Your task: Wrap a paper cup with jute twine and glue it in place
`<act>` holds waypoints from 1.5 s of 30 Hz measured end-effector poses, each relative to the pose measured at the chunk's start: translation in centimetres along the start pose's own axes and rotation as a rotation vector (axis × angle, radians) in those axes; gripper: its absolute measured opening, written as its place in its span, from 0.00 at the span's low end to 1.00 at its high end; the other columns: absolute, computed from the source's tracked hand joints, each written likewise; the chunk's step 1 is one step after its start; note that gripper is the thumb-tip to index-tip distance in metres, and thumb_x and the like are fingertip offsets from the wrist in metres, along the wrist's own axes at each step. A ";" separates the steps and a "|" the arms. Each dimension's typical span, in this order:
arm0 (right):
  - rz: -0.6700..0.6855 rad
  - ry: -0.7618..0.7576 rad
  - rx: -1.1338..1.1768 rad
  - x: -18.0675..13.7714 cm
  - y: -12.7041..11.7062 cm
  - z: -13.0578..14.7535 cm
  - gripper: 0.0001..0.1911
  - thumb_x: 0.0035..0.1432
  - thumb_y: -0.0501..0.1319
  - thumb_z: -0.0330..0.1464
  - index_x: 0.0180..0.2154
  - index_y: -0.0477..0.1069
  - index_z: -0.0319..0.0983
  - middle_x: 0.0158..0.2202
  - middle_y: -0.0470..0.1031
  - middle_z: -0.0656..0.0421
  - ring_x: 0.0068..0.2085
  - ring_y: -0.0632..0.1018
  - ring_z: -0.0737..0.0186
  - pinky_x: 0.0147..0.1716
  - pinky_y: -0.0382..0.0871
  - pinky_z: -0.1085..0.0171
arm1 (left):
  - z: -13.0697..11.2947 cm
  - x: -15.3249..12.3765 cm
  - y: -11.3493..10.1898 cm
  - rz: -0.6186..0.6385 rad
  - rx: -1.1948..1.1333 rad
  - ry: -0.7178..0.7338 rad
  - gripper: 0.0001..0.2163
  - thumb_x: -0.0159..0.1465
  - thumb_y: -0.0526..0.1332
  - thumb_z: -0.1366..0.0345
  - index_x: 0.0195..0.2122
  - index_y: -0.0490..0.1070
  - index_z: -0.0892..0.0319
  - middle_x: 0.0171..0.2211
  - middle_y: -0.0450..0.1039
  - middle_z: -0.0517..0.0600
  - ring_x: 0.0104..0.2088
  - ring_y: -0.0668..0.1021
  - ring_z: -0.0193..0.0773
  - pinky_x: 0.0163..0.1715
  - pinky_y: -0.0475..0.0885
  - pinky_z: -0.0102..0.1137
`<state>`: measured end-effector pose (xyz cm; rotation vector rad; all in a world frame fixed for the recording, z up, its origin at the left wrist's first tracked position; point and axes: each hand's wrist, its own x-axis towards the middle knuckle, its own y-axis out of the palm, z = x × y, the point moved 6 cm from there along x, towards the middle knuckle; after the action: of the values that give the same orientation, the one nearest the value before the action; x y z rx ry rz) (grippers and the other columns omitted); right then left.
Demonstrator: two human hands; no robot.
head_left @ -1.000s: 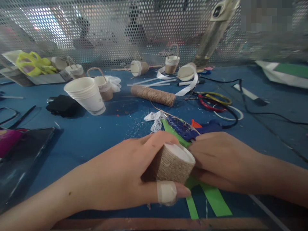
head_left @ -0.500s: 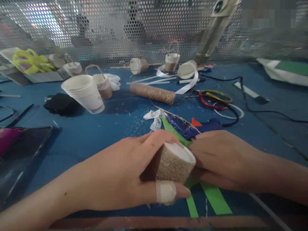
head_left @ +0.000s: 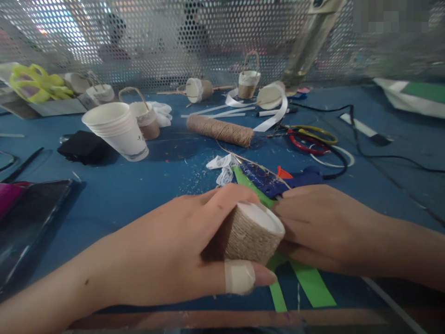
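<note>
My left hand (head_left: 174,236) is wrapped around a small paper cup (head_left: 255,236) covered in coiled jute twine, tilted with its white-rimmed end toward the right. Pale tape circles the thumb of that hand. Right beside the cup, my right hand (head_left: 323,227) is curled closed, its fingertips hidden behind the cup. A strand of twine (head_left: 257,165) runs from near the twine spool (head_left: 220,130) to the right hand and disappears at its fingers. Below and behind the hands lie green paper strips (head_left: 311,283). A blue glue gun (head_left: 299,180) rests just beyond the right hand.
Stacked paper cups (head_left: 116,130) lean at left beside a black box (head_left: 85,147). Little handled buckets (head_left: 248,84) stand farther back. Yellow scissors (head_left: 38,83) lie at far left, red-and-yellow-handled tools (head_left: 309,141) at right with a black cable (head_left: 358,144). A perforated metal screen (head_left: 149,46) closes the back.
The view has shifted slightly, so the background things sit a little higher and mostly farther left. Both hands and the twine-wrapped cup keep nearly the same pose.
</note>
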<state>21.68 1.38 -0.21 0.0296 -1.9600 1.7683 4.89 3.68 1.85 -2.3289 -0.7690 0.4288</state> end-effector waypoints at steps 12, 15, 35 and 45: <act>0.037 0.018 0.011 0.0 0.0 0.2 0.24 0.82 0.44 0.32 0.32 0.68 0.43 0.26 0.72 0.63 0.26 0.66 0.61 0.27 0.57 0.59 | 0.1 0.1 0.5 0.013 -0.005 0.029 0.19 0.69 0.70 0.53 0.57 0.68 0.49 0.48 0.84 0.44 0.42 0.86 0.43 0.36 0.75 0.31; 0.029 0.013 0.009 0.0 0.0 0.2 0.23 0.82 0.44 0.31 0.32 0.67 0.43 0.25 0.72 0.64 0.26 0.66 0.61 0.27 0.56 0.59 | 0.4 -0.1 0.4 -0.009 -0.003 0.032 0.20 0.68 0.71 0.52 0.57 0.68 0.47 0.48 0.84 0.43 0.40 0.85 0.42 0.33 0.74 0.30; 0.055 0.050 -0.011 0.2 -0.1 0.2 0.24 0.81 0.45 0.30 0.29 0.64 0.43 0.22 0.67 0.65 0.23 0.66 0.63 0.26 0.56 0.60 | 0.5 -0.8 0.6 -0.100 0.073 0.103 0.24 0.67 0.75 0.53 0.59 0.66 0.42 0.45 0.84 0.37 0.35 0.86 0.37 0.30 0.74 0.27; 0.080 0.054 0.009 0.0 0.0 0.1 0.23 0.79 0.45 0.27 0.29 0.64 0.43 0.23 0.66 0.65 0.23 0.65 0.63 0.27 0.57 0.60 | 0.5 -0.3 0.6 -0.077 0.069 0.062 0.23 0.65 0.75 0.51 0.57 0.68 0.45 0.45 0.85 0.40 0.36 0.86 0.40 0.29 0.75 0.29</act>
<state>21.64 1.31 -0.16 -0.0933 -1.9398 1.8092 4.65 3.32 1.10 -2.2298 -0.7982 0.3424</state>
